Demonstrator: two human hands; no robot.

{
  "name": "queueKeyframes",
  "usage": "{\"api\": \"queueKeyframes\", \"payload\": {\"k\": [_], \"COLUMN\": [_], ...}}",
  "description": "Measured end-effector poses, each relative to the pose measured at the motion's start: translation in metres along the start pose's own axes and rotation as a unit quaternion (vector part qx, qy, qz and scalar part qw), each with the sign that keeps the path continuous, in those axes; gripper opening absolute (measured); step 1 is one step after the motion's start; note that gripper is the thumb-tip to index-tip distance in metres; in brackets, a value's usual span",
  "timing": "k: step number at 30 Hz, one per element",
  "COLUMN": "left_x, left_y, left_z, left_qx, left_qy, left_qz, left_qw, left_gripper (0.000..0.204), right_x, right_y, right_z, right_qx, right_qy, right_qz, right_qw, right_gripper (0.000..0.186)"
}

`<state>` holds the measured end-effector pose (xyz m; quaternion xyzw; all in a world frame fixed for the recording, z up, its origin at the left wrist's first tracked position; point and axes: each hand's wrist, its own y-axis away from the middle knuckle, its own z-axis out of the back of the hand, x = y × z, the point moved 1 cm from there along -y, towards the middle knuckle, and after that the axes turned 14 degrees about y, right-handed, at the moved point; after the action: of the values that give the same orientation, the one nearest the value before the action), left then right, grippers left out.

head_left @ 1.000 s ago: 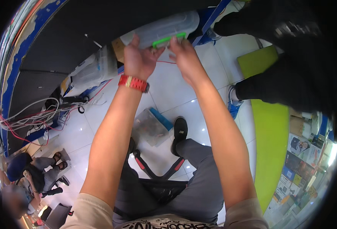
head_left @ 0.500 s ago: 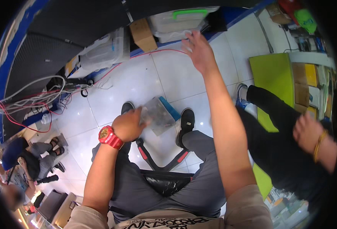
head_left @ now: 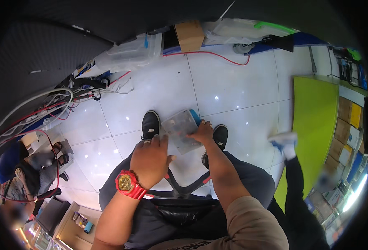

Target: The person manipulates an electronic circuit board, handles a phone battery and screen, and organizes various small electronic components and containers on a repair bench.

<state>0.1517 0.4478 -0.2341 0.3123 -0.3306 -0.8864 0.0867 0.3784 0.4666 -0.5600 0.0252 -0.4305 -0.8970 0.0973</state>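
Observation:
A clear plastic box (head_left: 179, 123) with a blue strip along one side is between my shoes, above the white tiled floor. What lies inside it is too blurred to make out. My right hand (head_left: 202, 133) straddles the box's right edge, thumb on the inner side and fingers round the blue strip. Just short of the box's near left corner is my left hand (head_left: 150, 160), wearing a red watch (head_left: 127, 184); its fingers point forward with the thumb apart, and nothing shows in it. A gap to the box cannot be judged.
Storage bins (head_left: 130, 52) and a cardboard box (head_left: 189, 36) line the dark bench ahead. Tangled cables (head_left: 46, 106) hang at the left, near a seated person (head_left: 30, 177). At the right, another person's leg (head_left: 292, 179) stands beside a green panel (head_left: 315, 125) and shelves.
My right hand has come down from the far bins to the box's right edge. My left hand has drawn back slightly toward me. The other person at the right has moved back.

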Motion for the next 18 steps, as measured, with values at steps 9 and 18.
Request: {"api": "queueKeyframes", "payload": {"k": [9,18], "left_x": [0.028,0.028], "left_y": [-0.002,-0.002], "left_z": [0.028,0.033], "left_qx": [-0.119,-0.124], "left_qy": [0.022,0.015], "left_qz": [-0.03,-0.022], "left_qw": [0.992,0.992], "left_gripper": [0.058,0.056], "right_x": [-0.002,0.003], "right_y": [0.025,0.047], "right_z": [-0.02,0.01], "right_qx": [-0.028,0.019], "right_qy": [-0.04,-0.212], "right_qz": [-0.057,0.032], "right_qw": [0.997,0.977], "right_gripper": [0.114,0.111]}}
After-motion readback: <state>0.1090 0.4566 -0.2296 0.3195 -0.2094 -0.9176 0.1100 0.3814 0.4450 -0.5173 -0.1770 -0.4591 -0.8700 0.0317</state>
